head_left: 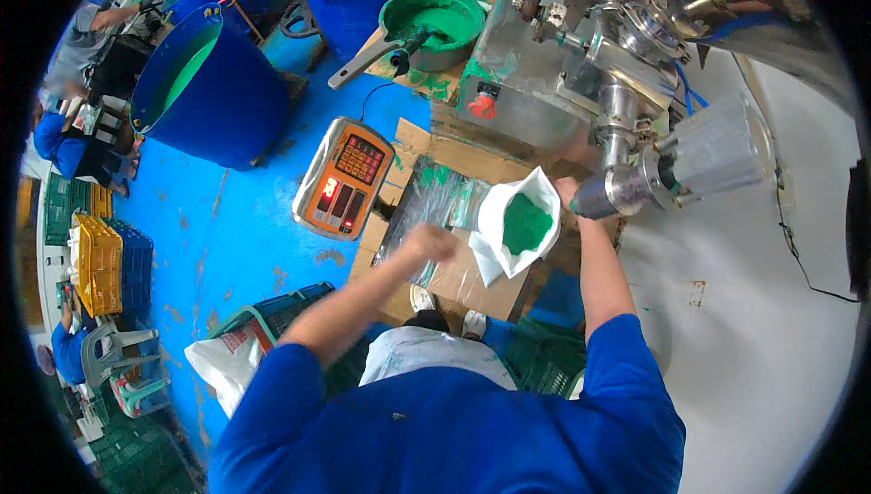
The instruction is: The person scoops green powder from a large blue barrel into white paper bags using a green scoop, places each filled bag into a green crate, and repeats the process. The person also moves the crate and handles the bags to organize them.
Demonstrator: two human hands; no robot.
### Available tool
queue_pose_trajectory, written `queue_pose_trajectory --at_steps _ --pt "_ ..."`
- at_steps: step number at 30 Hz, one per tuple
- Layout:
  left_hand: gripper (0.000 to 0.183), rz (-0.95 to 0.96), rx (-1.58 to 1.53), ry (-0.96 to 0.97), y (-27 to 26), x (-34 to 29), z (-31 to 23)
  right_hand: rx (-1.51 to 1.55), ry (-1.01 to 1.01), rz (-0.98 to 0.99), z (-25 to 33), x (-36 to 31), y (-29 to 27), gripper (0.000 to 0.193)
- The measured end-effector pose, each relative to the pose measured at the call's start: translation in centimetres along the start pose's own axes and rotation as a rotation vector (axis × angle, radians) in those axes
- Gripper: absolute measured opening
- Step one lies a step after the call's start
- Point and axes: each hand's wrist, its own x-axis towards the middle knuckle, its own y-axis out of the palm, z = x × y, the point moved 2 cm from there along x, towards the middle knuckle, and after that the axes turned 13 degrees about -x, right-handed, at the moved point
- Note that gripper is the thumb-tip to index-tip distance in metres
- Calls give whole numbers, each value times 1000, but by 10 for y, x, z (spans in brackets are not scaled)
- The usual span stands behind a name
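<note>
A white bag (488, 222) with its mouth open holds a green paste (526, 224); it is on a scale platform partly covered with clear plastic (426, 208). My left hand (430, 245) is over the platform, left of the bag and apart from it, smeared by motion. My right hand (566, 191) is at the bag's right rim, beside the metal nozzle (599, 196) of a filling machine. The nozzle hides part of that hand, so its fingers do not show clearly. Left of the platform stands an orange scale display (345, 178) with lit red digits.
A green-filled basin (434, 27) with a handled tool (367, 63) stands beyond the display. Large blue tubs (231, 104) are at the far left. The steel machine (526, 86) has a red knob (482, 107). Crates (98, 263) and other people (68, 145) are further left.
</note>
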Motion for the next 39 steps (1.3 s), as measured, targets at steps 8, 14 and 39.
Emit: queue_pose_trajectory --at_steps 8,14,39 --pt "19 -87 -930 289 109 18 21 823 -16 160 106 -48 -107 40" --pt "20 -672 -174 288 76 -62 43 26 -68 -33 249 -194 -219 19" --pt "45 -1016 -1694 756 -36 -429 333 1050 -590 1065 745 -350 -57 27"
